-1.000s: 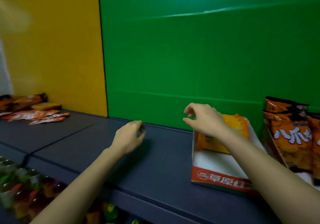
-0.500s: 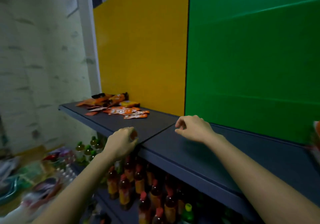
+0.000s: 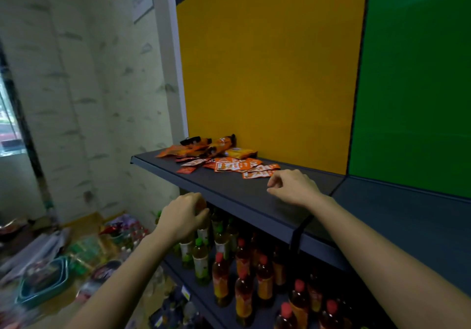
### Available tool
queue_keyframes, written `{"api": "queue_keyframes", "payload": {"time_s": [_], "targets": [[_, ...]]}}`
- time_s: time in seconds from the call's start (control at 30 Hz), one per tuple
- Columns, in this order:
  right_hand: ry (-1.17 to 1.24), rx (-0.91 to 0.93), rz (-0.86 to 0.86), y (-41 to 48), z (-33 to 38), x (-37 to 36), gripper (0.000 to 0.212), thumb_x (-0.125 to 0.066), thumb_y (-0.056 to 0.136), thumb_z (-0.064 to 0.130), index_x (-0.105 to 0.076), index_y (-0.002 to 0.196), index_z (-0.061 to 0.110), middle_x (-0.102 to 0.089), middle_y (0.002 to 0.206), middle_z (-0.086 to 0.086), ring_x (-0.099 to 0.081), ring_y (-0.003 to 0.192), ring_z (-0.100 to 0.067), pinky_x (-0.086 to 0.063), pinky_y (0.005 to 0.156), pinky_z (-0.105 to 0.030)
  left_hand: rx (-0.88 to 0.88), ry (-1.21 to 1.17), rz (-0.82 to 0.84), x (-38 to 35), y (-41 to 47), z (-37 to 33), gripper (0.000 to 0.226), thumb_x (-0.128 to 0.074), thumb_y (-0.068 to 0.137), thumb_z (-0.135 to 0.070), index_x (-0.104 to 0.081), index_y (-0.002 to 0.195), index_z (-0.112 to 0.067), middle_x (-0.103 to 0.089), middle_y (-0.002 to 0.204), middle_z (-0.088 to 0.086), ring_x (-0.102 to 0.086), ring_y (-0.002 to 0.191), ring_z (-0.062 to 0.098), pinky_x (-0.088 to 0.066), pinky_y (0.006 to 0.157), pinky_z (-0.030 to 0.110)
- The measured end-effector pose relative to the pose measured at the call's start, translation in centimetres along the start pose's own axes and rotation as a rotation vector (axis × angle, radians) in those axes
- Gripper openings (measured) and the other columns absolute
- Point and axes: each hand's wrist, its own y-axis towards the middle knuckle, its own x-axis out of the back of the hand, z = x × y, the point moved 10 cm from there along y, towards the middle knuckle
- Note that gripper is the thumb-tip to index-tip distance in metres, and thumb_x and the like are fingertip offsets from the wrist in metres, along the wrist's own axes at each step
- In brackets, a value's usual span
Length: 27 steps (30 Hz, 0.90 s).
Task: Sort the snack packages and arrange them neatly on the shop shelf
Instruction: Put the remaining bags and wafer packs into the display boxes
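Observation:
A loose pile of snack packages lies at the left end of the dark grey shelf [image 3: 229, 193]. It holds small orange sachets [image 3: 237, 167], larger orange-and-black bags [image 3: 209, 146] and a yellow packet [image 3: 240, 153]. My right hand [image 3: 293, 188] hovers over the shelf just right of the sachets, fingers loosely curled and apart, holding nothing. My left hand [image 3: 182, 216] is below the shelf's front edge, curled into a loose fist. An orange spot shows at its fingertips; it looks like a bottle cap behind the hand.
The lower shelf carries rows of red-capped drink bottles [image 3: 242, 275] and green-capped ones [image 3: 201, 257]. A yellow back panel [image 3: 267, 74] and a green one [image 3: 413, 99] close the shelf behind. On the floor at left lie mixed goods and a teal basket [image 3: 43, 283].
The view has swung left along the shelf: the red-and-white box and orange bags at the right are gone from sight. The snack pile is now close, with both hands near it.

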Motion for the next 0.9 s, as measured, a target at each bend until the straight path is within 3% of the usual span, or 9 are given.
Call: {"api": "queue_keyframes", "payload": {"time_s": [0.13,0.43,0.53,0.73,0.9], "targets": [[0.041,-0.017,-0.027,4.7,1.1,-1.7,0.007,-0.060,0.085,0.036,-0.059,0.090,0.031,-0.064,0.111,0.003,-0.058,0.106,-0.019,-0.047,0.085,-0.033,0.006,-0.030,-0.026,-0.8,2.8,3.2,0.020,-0.052,0.090,-0.035,-0.058,0.097,-0.017,-0.063,0.103,-0.001,-0.060,0.093,0.019,-0.048,0.073,0.032],[0.049,-0.016,-0.041,18.8,4.4,-6.0,0.014,-0.060,0.084,0.034,-0.064,0.097,0.028,-0.066,0.112,0.002,-0.059,0.105,-0.021,-0.050,0.085,-0.036,0.018,-0.048,-0.083,-2.5,13.5,11.8,0.017,-0.052,0.090,-0.035,-0.060,0.095,-0.021,-0.062,0.099,-0.005,-0.058,0.093,0.016,-0.045,0.071,0.029],[0.038,-0.020,-0.044,23.8,5.5,-6.5,0.010,-0.060,0.084,0.035,-0.057,0.091,0.029,-0.066,0.110,0.001,-0.060,0.103,-0.021,-0.051,0.085,-0.035,0.026,-0.088,-0.085,-3.1,17.9,14.4,0.018,-0.053,0.090,-0.036,-0.061,0.096,-0.022,-0.064,0.096,-0.005,-0.061,0.092,0.016,-0.053,0.077,0.037],[0.014,-0.084,-0.039,32.5,7.0,-9.3,0.045,-0.055,0.087,0.046,-0.054,0.118,0.015,-0.059,0.121,-0.007,-0.055,0.110,-0.028,-0.046,0.088,-0.037,0.036,-0.229,-0.178,-4.0,24.4,19.8,0.019,-0.057,0.089,-0.031,-0.063,0.100,-0.016,-0.067,0.100,-0.001,-0.061,0.089,0.017,-0.052,0.077,0.040],[0.016,-0.197,-0.020,37.9,7.3,-11.8,0.070,-0.050,0.089,0.050,-0.033,0.138,0.003,-0.049,0.133,-0.017,-0.049,0.120,-0.035,-0.044,0.090,-0.040,0.103,-0.301,-0.208,-5.3,29.6,25.7,0.019,-0.058,0.089,-0.030,-0.064,0.098,-0.015,-0.068,0.098,0.002,-0.062,0.089,0.020,-0.051,0.080,0.038]]}}
